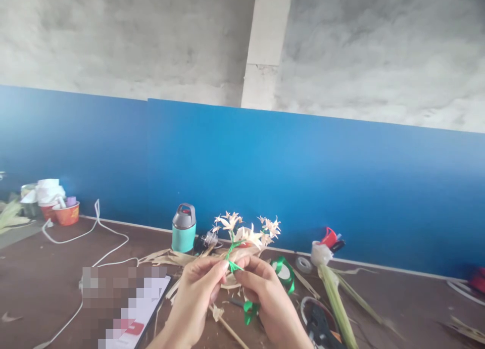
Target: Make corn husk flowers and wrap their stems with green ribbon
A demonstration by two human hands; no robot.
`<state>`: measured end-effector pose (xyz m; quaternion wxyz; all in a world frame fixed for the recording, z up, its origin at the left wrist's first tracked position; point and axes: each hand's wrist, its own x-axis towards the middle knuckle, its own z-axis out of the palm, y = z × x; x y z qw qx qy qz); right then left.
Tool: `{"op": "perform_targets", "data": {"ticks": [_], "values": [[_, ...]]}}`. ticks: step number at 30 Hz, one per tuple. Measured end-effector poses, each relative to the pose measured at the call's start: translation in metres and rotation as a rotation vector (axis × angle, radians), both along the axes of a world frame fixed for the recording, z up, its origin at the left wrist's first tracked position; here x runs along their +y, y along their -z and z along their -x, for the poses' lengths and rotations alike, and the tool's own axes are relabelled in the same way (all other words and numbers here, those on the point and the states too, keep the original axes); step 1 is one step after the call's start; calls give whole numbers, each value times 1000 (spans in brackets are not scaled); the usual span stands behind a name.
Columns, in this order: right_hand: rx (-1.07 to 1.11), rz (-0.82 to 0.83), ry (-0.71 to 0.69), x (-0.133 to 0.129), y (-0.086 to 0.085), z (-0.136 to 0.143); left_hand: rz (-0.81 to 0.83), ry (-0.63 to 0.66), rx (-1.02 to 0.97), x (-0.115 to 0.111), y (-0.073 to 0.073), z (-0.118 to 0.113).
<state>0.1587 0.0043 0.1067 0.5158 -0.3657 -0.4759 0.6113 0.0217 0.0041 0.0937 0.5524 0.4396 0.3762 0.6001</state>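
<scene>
Pale cream flowers (pixel 248 234) on green-wrapped stems stand upright between my two hands, just above the table. My left hand (pixel 202 283) pinches the green stem from the left, thumb and fingers closed on it. From the other side, my right hand (pixel 261 283) is closed on green ribbon (pixel 235 266) where it meets the stem. A loose end of that green colour hangs below my right hand. Behind the right hand lies a roll of green ribbon (pixel 288 276). My fingertips partly hide the lower stem.
Dried husk strips (pixel 174 258) spread over the brown table (pixel 45 273). A teal flask (pixel 184 230) stands by the blue partition (pixel 212 162). A corn husk (pixel 337 306), a tape roll (pixel 303 264) and a round container (pixel 322 318) holding black tools lie right. White cable (pixel 113 248) and red tubs (pixel 67 213) are left.
</scene>
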Motion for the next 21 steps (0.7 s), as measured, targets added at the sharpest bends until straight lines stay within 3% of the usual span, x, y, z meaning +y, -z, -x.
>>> {"op": "perform_targets", "data": {"ticks": [6,10,12,16,21], "values": [[75,104,-12,1,3,2,22,-12,-59,-2,-7,-1],[89,122,-119,2,5,6,17,-54,-59,-1,-4,-1],[66,113,-109,2,6,6,13,-56,-52,1,-3,1],[-37,15,-46,3,7,0,-12,50,47,5,-6,6],[126,-15,-72,6,11,-3,43,162,128,3,-13,6]]}}
